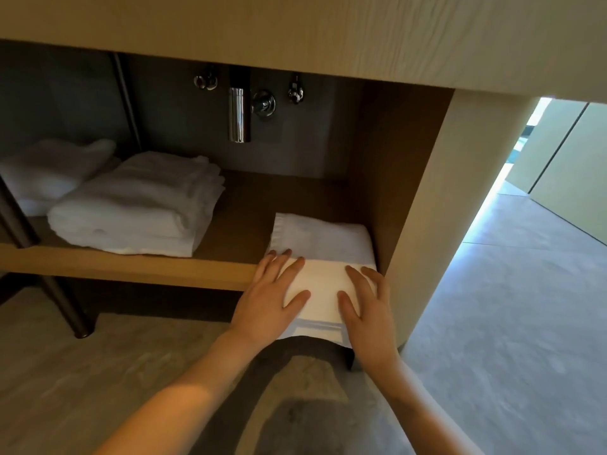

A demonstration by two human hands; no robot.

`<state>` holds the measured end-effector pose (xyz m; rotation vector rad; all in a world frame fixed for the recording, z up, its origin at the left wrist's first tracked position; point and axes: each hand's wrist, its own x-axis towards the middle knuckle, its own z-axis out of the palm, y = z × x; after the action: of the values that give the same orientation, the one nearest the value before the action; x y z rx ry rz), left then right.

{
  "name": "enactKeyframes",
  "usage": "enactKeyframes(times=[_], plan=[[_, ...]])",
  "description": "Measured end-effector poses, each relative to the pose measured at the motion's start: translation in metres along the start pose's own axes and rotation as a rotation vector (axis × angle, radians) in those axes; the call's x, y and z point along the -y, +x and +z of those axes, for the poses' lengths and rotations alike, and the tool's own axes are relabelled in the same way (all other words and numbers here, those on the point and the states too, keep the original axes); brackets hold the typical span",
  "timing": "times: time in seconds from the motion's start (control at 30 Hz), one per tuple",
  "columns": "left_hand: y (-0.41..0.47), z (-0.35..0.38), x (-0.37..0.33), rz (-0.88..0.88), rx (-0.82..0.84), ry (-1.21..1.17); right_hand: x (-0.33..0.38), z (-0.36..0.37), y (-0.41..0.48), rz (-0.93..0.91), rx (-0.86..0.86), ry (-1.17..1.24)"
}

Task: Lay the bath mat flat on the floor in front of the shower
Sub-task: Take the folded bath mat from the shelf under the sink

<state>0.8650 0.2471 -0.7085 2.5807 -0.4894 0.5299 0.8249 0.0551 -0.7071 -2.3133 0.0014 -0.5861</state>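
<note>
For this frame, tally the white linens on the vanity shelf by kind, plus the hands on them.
Folded bath mat, partly off the shelf's front edge: 1
Neat folded towel stack: 1
Looser towel pile at far left: 1
Hands resting on the mat: 2, left hand, right hand
Total: 3 linen items, 2 hands

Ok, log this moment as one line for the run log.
stage: pickup | left hand and right hand: flat on folded white bath mat | mat: overhanging wooden shelf edge, folded | not yet on floor
</note>
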Motion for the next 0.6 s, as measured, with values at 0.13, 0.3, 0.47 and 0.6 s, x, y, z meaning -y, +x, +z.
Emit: enactKeyframes(times=[0.13, 0.3, 0.47, 0.6], plan=[[-0.004, -0.002, -0.002, 0.003, -0.002, 0.016, -0.003, -0.002, 0.002, 0.009, -0.01, 0.15], [-0.017, -0.003, -0.007, -0.036, -0.028, 0.055, -0.006, -0.004, -0.001, 0.017, -0.012, 0.235], [-0.033, -0.004, -0.014, -0.086, -0.132, -0.013, -0.008, -0.008, -0.005, 0.031, 0.003, 0.286], [-0.046, 0.0, -0.019, -0.283, -0.223, -0.164, -0.006, -0.01, -0.012, 0.044, -0.003, 0.319]])
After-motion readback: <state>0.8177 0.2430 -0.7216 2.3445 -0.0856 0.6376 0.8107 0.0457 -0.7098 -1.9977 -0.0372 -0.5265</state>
